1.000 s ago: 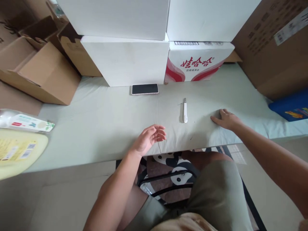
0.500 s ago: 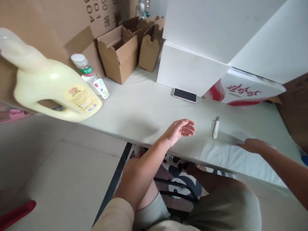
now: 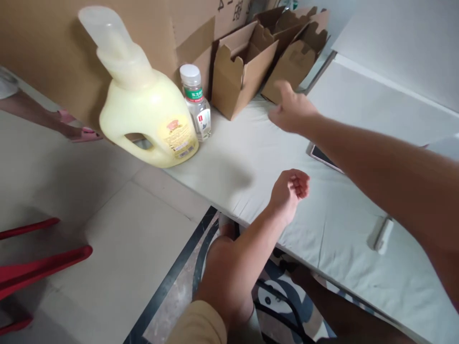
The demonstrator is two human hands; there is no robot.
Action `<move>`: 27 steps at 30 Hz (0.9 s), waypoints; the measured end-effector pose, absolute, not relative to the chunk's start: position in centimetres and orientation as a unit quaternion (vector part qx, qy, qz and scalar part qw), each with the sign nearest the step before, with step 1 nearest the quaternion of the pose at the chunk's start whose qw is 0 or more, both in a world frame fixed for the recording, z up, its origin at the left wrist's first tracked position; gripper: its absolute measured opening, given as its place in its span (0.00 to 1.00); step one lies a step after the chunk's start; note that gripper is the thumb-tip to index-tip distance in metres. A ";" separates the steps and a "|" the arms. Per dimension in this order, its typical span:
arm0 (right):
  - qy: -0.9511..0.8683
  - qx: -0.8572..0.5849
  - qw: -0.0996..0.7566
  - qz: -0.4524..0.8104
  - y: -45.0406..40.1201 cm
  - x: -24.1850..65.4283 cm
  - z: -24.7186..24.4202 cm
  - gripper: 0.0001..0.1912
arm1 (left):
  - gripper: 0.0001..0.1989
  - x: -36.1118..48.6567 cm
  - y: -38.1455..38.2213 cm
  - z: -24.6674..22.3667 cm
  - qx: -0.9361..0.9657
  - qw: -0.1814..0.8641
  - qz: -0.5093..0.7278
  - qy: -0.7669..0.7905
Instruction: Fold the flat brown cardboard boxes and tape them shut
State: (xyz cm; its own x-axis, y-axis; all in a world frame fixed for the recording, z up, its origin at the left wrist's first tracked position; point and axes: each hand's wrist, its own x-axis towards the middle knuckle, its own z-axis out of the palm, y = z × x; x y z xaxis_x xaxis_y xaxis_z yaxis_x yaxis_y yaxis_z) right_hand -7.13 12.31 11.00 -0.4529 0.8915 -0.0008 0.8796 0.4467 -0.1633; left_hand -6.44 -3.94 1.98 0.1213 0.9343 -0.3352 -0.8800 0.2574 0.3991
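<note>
Reaching across the table, my right hand (image 3: 294, 109) is beside the front of a small brown cardboard box (image 3: 292, 67). Its thumb and a forefinger are spread with nothing between them; I cannot tell if it touches the box. My left hand (image 3: 289, 192) hovers over the near edge of the table, fingers curled in and nothing seen in them. Under my right forearm lies a phone (image 3: 324, 157), partly hidden. A slim white tool with a grey tip (image 3: 383, 236) lies farther right on the cloth.
A large pale yellow jug (image 3: 143, 110) and a clear bottle with a white cap (image 3: 199, 110) stand at the left. Another open cardboard box (image 3: 233, 81) sits behind them. White boxes (image 3: 387, 95) line the back right. Red legs (image 3: 46, 267) stand on the floor; another person's leg (image 3: 36, 114) shows.
My right hand has swung from the right end of the table up and left to the cardboard boxes. My left hand's fingers have curled in. The view has turned left.
</note>
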 end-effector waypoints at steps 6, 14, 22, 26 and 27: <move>-0.874 -0.481 0.044 0.062 14.8 -15.5 13.9 0.39 | 0.16 -6.7 -3.6 2.0 0.041 0.756 0.596 0.268; -0.856 -0.517 0.028 -0.012 14.5 -9.3 11.8 0.29 | 0.16 -6.0 -4.5 1.5 0.127 0.700 0.617 0.338; -0.837 -0.486 0.242 -0.060 2.6 9.6 11.3 0.26 | 0.10 -9.4 -4.3 0.5 0.247 0.246 0.803 0.484; -0.712 -0.531 0.455 -0.059 -5.0 19.3 8.4 0.28 | 0.21 -9.9 -2.6 -0.5 0.365 0.346 0.735 0.455; -0.680 -0.538 0.494 -0.055 -6.3 21.0 7.3 0.26 | 0.24 -9.3 -2.4 -0.4 0.407 0.378 0.715 0.425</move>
